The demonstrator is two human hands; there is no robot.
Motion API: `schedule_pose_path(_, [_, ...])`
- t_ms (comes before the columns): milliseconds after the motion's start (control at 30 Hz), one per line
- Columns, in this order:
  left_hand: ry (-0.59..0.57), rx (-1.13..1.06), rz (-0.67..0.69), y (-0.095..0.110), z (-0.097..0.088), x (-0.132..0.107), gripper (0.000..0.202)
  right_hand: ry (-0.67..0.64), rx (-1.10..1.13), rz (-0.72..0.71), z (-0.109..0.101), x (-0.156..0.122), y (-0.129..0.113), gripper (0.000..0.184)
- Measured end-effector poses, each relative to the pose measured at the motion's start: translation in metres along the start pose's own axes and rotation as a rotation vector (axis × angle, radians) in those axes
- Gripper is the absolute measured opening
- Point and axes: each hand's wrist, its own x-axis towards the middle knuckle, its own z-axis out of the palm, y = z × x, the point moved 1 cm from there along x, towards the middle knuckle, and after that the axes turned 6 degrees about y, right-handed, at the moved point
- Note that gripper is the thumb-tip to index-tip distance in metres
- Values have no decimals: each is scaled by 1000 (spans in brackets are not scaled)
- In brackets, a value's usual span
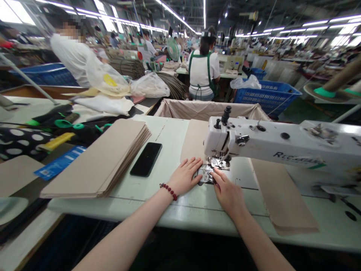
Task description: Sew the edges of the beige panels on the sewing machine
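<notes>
My left hand (184, 177), with a dark red bead bracelet (169, 191) at the wrist, lies flat with fingers spread. Its fingertips reach the metal plate (203, 175) beside the needle area of a white sewing machine (270, 141). Close by, my right hand (229, 194) is curled, its index finger and thumb at the plate's right edge. Whatever sits between those fingers is too small and hidden to name. Behind the needle, a beige panel (193, 141) lies on the pale green table (175, 141), partly covered by the machine head.
Left of my hands are a black phone (146, 159) and a stack of beige panels (98, 158). More beige panels (284, 199) lie under the machine arm. Beyond the table stand a cloth-lined bin (180, 109), a blue crate (265, 96) and a seated person (203, 71).
</notes>
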Motion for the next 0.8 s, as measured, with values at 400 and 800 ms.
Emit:
schedule_pose_path(400, [72, 84, -60, 4, 2, -1, 65, 13, 65, 31, 2, -2, -1, 43])
schedule_pose_path(800, [151, 261, -380, 29, -20, -65, 46, 60, 228, 30, -7, -7, 4, 38])
